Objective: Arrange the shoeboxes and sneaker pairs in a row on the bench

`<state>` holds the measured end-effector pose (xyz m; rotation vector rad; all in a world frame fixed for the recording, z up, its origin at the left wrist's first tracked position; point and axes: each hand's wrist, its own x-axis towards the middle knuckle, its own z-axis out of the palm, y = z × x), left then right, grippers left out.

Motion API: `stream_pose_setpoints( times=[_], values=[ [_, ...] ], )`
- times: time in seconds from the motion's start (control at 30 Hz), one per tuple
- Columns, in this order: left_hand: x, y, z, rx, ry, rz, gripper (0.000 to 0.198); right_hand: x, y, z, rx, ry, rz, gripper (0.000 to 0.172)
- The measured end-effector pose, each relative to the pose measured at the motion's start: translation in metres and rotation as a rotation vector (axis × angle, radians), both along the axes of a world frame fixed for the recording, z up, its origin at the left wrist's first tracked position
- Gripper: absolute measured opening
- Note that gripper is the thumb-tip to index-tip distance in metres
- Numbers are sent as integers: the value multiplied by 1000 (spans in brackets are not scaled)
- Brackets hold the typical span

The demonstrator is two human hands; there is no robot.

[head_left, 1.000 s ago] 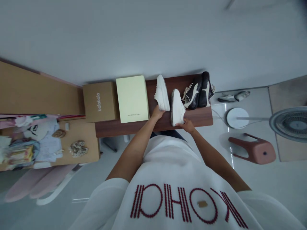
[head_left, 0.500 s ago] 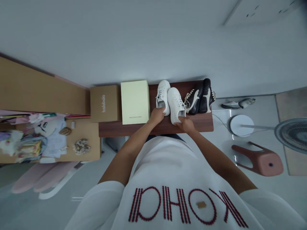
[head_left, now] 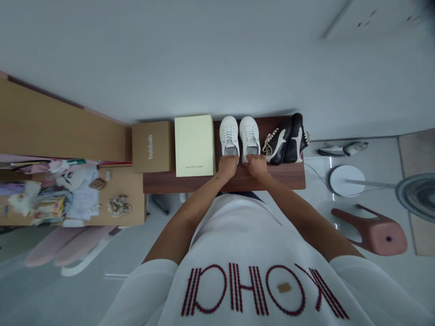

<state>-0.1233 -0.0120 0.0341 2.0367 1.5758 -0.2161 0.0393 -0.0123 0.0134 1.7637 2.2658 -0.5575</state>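
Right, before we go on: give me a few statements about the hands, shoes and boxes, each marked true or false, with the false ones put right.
1. The left hand is on the heel of the left white shoe. True.
2. The yellow box stands on the bench, right of the brown box. True.
3. The right hand is on the yellow box. False: it is on the right white shoe.
4. The black shoes lie on the floor. False: the black shoes are on the bench.

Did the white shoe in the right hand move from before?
Yes. Judged against the pale box, the white shoe in the right hand has moved toward the wall.
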Motion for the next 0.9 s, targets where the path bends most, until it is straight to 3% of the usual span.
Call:
stream_pose_setpoints(
  times=[0.47, 0.67, 0.8, 0.9],
  values=[
    [-11, 13, -13, -45, 78, -12, 33, -14, 11, -19, -5, 30, -16, 24],
    [-13, 13, -21, -47, -5, 102, 32, -18, 11, -23, -23, 30, -17, 25],
    [-11, 12, -19, -31, 24, 80, 29, -18, 9, -19, 22, 45, -37, 29],
    [-3, 13, -11, 46, 22, 130, 35, -10, 7, -9, 125, 111, -102, 40]
  ],
)
